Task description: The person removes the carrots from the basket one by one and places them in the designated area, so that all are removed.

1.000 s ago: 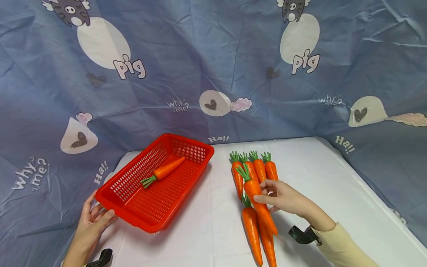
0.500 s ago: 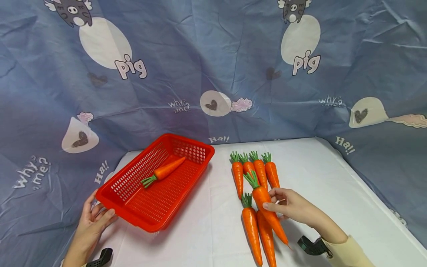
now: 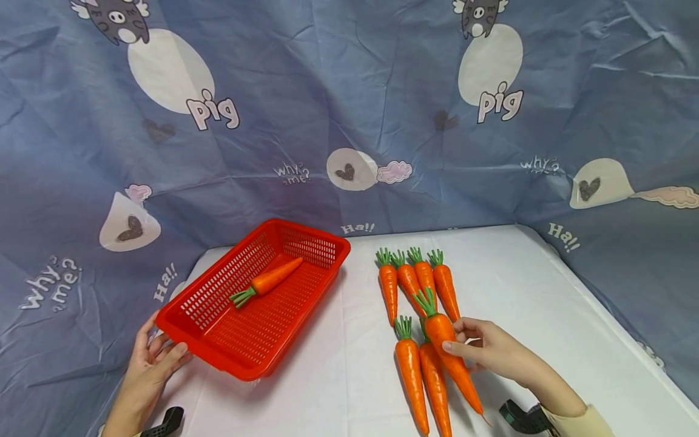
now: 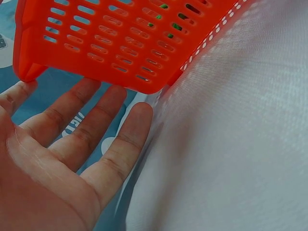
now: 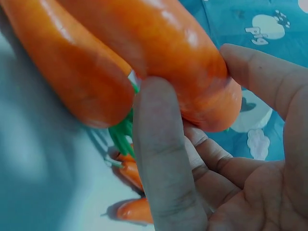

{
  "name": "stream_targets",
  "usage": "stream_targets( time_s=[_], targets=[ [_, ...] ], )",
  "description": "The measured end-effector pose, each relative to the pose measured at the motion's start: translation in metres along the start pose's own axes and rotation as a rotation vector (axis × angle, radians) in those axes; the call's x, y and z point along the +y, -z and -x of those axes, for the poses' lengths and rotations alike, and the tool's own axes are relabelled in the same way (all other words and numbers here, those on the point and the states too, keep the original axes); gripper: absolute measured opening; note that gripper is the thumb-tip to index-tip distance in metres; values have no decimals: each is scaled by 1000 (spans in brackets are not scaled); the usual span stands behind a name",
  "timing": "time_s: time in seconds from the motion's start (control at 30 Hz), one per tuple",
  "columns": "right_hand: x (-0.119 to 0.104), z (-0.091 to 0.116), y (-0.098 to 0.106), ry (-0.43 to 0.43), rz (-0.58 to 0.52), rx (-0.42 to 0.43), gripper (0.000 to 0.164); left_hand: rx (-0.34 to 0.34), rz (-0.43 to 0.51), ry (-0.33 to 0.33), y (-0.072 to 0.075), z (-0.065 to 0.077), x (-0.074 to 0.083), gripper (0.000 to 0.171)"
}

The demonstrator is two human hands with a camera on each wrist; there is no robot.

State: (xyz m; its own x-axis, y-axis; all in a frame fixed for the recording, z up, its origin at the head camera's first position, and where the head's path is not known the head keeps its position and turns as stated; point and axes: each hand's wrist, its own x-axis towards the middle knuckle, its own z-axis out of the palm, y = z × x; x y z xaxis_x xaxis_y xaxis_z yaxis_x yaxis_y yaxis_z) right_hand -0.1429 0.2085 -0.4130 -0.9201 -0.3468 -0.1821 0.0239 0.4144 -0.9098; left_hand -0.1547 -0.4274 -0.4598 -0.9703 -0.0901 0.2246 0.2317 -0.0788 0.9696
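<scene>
My right hand (image 3: 488, 352) pinches an orange carrot (image 3: 455, 364) with a green top between thumb and fingers. In the head view the carrot slants over two others, its tip toward the near right. The right wrist view shows the thumb lying across the thick end of the held carrot (image 5: 192, 67). At the near left corner of a red perforated basket (image 3: 218, 359) is my left hand (image 3: 139, 382). Its straight fingers touch the basket wall (image 4: 86, 62) from below in the left wrist view; the thumb is out of that view. One carrot (image 3: 273, 278) lies inside the basket.
A row of several carrots (image 3: 389, 291) lies at the back of the white table (image 3: 546, 291), tops pointing away. Nearer are two more, one carrot (image 3: 411, 376) beside another (image 3: 437, 388). A blue patterned cloth (image 3: 306, 109) hangs behind the table.
My right hand has moved right and nearer with the carrot, uncovering more of the back row. The left hand and basket stay in place.
</scene>
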Motion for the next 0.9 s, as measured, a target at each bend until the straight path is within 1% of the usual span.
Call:
stream_targets(
  time_s=[0.17, 0.4, 0.57, 0.8, 0.9],
  targets=[
    [9, 8, 2, -40, -25, 24, 42, -10, 15, -13, -1, 1, 0, 81],
    [23, 17, 4, -32, -51, 15, 37, -2, 2, -5, -1, 1, 1, 80],
    [30, 21, 5, -42, -73, 3, 37, -7, 19, -4, -2, 0, 1, 80],
    [40, 29, 3, -61, -62, 18, 39, 16, -13, 38, -2, -1, 2, 79],
    [44, 32, 3, -75, -51, 25, 41, 12, 0, 27, -2, -1, 2, 80]
  ],
)
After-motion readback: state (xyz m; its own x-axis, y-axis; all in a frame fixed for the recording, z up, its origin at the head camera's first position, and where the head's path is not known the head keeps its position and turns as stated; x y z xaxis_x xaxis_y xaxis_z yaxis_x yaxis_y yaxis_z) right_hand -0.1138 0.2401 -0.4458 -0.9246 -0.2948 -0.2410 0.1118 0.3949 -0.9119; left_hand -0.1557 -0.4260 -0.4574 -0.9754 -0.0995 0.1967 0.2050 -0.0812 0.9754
